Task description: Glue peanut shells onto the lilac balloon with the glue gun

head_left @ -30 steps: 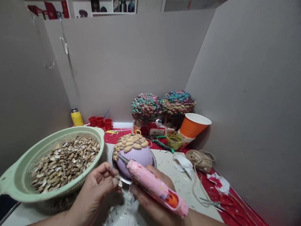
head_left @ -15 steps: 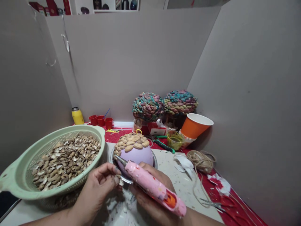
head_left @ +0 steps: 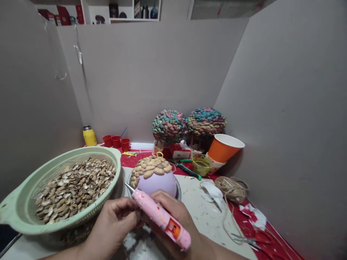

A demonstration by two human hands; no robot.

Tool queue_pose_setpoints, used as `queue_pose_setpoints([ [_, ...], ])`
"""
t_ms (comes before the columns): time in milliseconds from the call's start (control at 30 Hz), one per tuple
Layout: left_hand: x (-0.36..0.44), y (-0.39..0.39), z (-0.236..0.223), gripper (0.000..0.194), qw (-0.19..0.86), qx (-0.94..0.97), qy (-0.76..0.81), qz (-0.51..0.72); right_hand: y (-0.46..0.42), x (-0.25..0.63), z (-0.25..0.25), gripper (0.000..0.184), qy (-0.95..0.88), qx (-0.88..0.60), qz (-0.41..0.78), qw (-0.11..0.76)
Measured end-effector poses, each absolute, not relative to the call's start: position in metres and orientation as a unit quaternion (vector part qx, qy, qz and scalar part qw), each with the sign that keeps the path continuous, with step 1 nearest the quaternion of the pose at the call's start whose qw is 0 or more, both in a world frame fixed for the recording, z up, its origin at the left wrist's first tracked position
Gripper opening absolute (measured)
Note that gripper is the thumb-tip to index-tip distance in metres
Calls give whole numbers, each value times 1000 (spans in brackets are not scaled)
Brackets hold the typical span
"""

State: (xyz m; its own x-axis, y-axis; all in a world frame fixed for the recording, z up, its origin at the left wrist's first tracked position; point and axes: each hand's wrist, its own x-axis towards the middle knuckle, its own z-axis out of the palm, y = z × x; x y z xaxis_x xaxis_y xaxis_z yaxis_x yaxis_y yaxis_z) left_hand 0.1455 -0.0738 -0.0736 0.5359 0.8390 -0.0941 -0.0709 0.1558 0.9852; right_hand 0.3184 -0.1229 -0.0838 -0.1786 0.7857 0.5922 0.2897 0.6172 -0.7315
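My right hand is wrapped round a pink hot glue gun, whose metal nozzle points up and left. Close beside it, my left hand is closed with thumb and fingers pinched together. The peanut shell seen there earlier is now hidden by the fingers. Just beyond both hands, a lilac balloon sits in a metal bowl. Peanut shells cover its top and left side, and a yellow ring stands at the top. The nozzle is in front of the balloon's left edge.
At left stands a green colander of peanut shells. Behind are red cups, a yellow bottle and two coloured shell domes. On the right lie pliers, an orange paper cup, twine and scissors.
The glue gun has moved left and down in my right hand. My left fingers have drawn in behind it, and the shell between them has gone from sight. The view has tilted slightly up.
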Motion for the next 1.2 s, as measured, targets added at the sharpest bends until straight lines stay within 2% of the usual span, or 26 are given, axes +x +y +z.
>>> queue_pose_setpoints([
  [133, 145, -74, -71, 13, 647, 585, 348, 343, -116, 319, -95, 27, -761, -358, 165, 516],
  [300, 148, -79, -69, 17, 640, 579, 346, 369, -118, 318, -91, 31, -782, -360, 136, 490],
  [633, 152, -81, -77, 8, 604, 598, 344, 400, -121, 320, -94, 36, -793, -375, 42, 478],
  [800, 151, -82, -79, 7, 536, 638, 346, 431, -117, 318, -98, 34, -800, -362, 9, 477],
  [1033, 145, -80, -74, 14, 417, 724, 313, 451, -113, 316, -103, 35, -792, -360, -9, 493],
  [1200, 143, -77, -71, 11, 448, 727, 314, 416, -120, 317, -95, 40, -779, -385, 54, 493],
])
